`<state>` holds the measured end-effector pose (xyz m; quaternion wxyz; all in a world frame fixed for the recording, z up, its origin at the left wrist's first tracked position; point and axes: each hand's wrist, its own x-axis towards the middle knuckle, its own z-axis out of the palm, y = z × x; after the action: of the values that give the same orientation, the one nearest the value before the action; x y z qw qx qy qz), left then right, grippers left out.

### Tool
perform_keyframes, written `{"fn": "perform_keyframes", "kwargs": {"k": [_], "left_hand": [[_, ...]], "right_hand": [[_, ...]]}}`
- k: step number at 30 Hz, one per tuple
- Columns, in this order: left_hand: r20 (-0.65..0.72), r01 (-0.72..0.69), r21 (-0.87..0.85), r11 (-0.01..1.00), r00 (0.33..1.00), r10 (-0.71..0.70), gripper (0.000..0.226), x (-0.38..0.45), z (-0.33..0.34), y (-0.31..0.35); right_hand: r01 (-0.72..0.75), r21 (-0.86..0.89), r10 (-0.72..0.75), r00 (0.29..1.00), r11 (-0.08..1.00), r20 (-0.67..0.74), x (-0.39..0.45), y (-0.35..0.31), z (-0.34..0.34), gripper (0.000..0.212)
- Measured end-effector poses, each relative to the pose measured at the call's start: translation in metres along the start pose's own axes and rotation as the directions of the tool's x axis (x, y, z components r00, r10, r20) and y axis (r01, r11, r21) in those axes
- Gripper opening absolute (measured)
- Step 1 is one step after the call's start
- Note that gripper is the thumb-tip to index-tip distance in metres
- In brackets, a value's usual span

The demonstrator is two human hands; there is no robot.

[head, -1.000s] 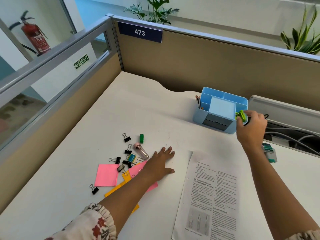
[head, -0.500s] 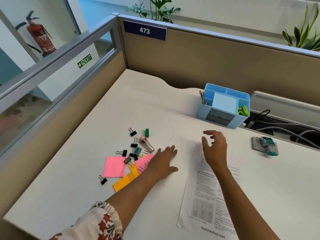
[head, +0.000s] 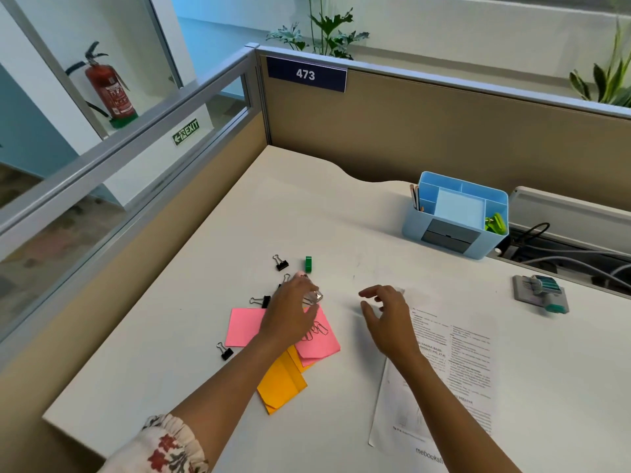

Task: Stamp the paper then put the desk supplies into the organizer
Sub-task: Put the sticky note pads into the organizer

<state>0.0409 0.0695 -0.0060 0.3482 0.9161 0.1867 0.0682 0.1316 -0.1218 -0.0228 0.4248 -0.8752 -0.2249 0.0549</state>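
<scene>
Near the desk's (head: pixel 239 233) left edge, left hand (head: pixel 290 312) grip around clear stapler (head: pixel 316 297), right hand (head: pixel 387 314) loose, bare desktop between

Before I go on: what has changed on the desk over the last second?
The right hand let go of the green item in the blue organizer and drew back over the printed paper's top edge, open and holding nothing. The left hand slid from flat on the desk onto the clear-and-pink item among the binder clips. Sticky notes and stamp stayed put.
</scene>
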Motion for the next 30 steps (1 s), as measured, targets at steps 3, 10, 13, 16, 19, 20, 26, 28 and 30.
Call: {"fn": "perform_keyframes", "kwargs": {"k": [3,10,13,16,19,20,26,28,30], "left_hand": [[-0.089,0.096,0.043,0.994,0.992,-0.092,0.039,-0.005,-0.012,-0.010],[-0.197,0.313,0.086,0.946,0.936,-0.291,0.043,-0.027,-0.026,-0.031],[-0.199,0.374,0.104,0.921,0.916,-0.350,0.046,-0.034,-0.035,-0.038],[-0.178,0.414,0.107,0.904,0.902,-0.393,0.049,-0.037,-0.043,-0.045],[-0.116,0.453,0.101,0.886,0.890,-0.442,0.055,-0.038,-0.048,-0.050],[-0.090,0.468,0.092,0.879,0.883,-0.461,0.058,-0.038,-0.049,-0.052],[0.066,0.485,0.117,0.867,0.867,-0.494,0.075,-0.036,-0.058,-0.063],[0.106,0.468,0.156,0.870,0.867,-0.486,0.080,-0.034,-0.060,-0.064],[0.118,0.451,0.200,0.870,0.870,-0.478,0.082,-0.032,-0.062,-0.064]], "right_hand": [[0.029,0.009,-0.030,0.997,1.000,0.077,0.001,-0.010,0.014,0.020],[0.153,-0.088,-0.115,0.936,0.984,0.334,0.025,-0.048,0.051,0.040],[0.170,-0.118,-0.106,0.901,0.978,0.421,0.034,-0.057,0.065,0.044],[0.192,-0.194,-0.089,0.894,0.962,0.440,0.038,-0.059,0.075,0.043],[0.212,-0.247,-0.099,0.910,0.946,0.402,0.039,-0.056,0.077,0.043],[0.200,-0.253,-0.091,0.918,0.946,0.386,0.039,-0.056,0.077,0.041],[0.151,-0.177,-0.089,0.944,0.973,0.318,0.040,-0.045,0.068,0.033],[0.118,-0.122,-0.079,0.954,0.985,0.288,0.037,-0.042,0.063,0.029],[0.094,-0.079,-0.070,0.962,0.992,0.263,0.034,-0.040,0.057,0.026]]}}
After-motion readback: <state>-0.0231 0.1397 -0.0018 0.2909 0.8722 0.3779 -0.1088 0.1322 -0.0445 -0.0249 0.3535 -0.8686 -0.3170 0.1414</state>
